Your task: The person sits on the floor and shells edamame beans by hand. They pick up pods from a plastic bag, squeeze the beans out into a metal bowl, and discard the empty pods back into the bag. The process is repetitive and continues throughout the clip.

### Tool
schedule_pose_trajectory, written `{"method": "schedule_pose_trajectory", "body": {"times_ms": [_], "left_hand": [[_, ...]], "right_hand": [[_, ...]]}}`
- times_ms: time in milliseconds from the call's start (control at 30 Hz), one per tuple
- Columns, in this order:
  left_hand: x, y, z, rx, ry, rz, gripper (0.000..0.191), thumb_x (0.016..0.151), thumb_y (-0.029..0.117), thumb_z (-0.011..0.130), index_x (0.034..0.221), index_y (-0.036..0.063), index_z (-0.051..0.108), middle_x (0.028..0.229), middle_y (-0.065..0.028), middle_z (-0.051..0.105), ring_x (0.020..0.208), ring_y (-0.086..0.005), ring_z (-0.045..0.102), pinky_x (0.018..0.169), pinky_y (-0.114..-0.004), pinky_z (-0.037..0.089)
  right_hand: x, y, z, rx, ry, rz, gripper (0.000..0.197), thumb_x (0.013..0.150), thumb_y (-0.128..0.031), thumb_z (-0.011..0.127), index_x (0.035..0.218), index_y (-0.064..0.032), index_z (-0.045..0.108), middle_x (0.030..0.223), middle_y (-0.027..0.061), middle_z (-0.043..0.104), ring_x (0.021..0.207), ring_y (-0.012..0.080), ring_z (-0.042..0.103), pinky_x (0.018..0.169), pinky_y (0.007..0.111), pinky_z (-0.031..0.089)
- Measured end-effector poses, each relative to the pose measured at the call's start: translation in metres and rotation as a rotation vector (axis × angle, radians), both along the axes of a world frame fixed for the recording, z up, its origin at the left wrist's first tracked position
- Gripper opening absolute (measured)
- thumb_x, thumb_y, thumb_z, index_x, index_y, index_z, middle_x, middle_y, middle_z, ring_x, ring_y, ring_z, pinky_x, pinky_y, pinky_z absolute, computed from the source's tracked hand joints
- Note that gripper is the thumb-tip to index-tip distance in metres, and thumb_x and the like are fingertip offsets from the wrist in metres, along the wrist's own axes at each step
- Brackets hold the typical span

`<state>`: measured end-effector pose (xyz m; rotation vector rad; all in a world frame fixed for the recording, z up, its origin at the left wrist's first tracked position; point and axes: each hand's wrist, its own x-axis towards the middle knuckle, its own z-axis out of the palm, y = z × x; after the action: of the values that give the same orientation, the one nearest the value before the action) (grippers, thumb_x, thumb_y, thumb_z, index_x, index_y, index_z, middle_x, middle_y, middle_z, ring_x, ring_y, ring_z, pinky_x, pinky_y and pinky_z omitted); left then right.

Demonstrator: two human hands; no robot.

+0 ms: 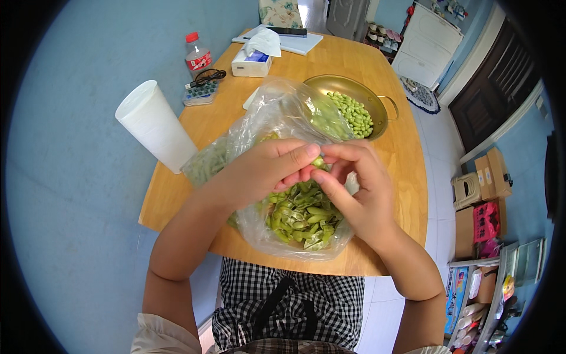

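Observation:
My left hand and my right hand meet above an open clear plastic bag. A small green bean pod is pinched between their fingertips, partly covered by them. Beneath the hands, green soybean pods and split shells fill the bag's opening. More pods show hazily through plastic at the left. Beyond my right hand stands a gold-coloured metal pan with a loop handle. Shelled green beans lie in it, and the bag's raised edge overlaps its near left side.
On the wooden table, a paper towel roll stands left near the blue wall. Behind it are a red-capped bottle, a coiled black cable on a small case, and a tissue box. A dark phone lies farther back.

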<state>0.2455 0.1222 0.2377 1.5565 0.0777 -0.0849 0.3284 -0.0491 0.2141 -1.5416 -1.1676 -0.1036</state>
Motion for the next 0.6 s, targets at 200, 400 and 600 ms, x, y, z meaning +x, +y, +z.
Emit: {"method": "schedule_pose_trajectory", "body": {"times_ms": [200, 400, 600], "left_hand": [[0.002, -0.008, -0.014, 0.233, -0.164, 0.089, 0.038, 0.1, 0.035, 0.044, 0.09, 0.0017, 0.06, 0.074, 0.0008, 0.052, 0.067, -0.0088, 0.046, 0.061, -0.024, 0.039], [0.0, -0.018, -0.007, 0.392, -0.246, 0.18, 0.038, 0.1, 0.031, 0.043, 0.082, 0.0004, 0.058, 0.07, -0.0037, 0.055, 0.066, -0.0126, 0.051, 0.063, -0.027, 0.043], [0.0, -0.022, -0.012, 0.449, -0.341, 0.252, 0.034, 0.098, 0.026, 0.047, 0.078, 0.0003, 0.056, 0.064, -0.0056, 0.051, 0.06, -0.0133, 0.048, 0.057, -0.03, 0.04]], "right_hand": [[-0.001, 0.003, -0.013, 0.059, 0.375, 0.088, 0.024, 0.085, -0.002, 0.067, 0.108, 0.0014, 0.063, 0.099, 0.0071, 0.058, 0.085, 0.0126, 0.062, 0.073, 0.023, 0.053], [-0.001, 0.002, -0.013, 0.118, 0.458, 0.115, 0.024, 0.085, -0.001, 0.066, 0.109, 0.0019, 0.064, 0.101, 0.0071, 0.058, 0.089, 0.0133, 0.063, 0.079, 0.023, 0.053], [-0.003, 0.001, -0.009, 0.109, 0.434, 0.118, 0.025, 0.086, -0.001, 0.065, 0.11, 0.002, 0.064, 0.102, 0.0073, 0.058, 0.091, 0.0136, 0.063, 0.08, 0.024, 0.053]]}}
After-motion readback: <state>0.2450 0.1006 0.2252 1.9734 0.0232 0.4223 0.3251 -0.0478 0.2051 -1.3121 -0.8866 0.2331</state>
